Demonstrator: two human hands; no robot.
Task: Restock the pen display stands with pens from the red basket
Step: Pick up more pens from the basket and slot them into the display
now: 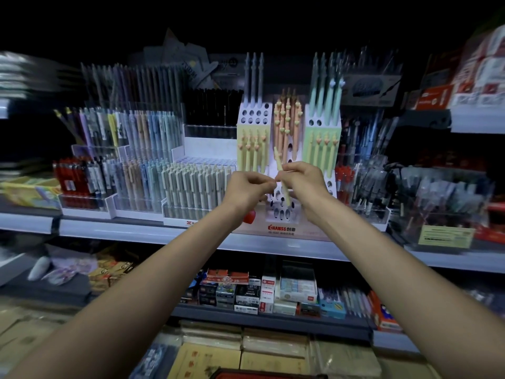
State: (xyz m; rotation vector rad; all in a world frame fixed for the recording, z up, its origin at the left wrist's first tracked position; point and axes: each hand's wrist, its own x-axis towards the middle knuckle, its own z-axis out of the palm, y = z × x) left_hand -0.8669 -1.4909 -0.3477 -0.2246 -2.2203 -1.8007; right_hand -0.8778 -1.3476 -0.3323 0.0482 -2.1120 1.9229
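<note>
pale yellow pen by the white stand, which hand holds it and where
The slim pale yellow pen is pinched midway by the right hand; the left hand pinches alongside.

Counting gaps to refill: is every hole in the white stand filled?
No, the white stand shows empty holes at its top left and lower front.

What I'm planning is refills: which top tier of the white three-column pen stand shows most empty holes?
The left tier, above the yellow pens: two empty rows. The right tier shows two holes; the orange middle looks full.
</note>
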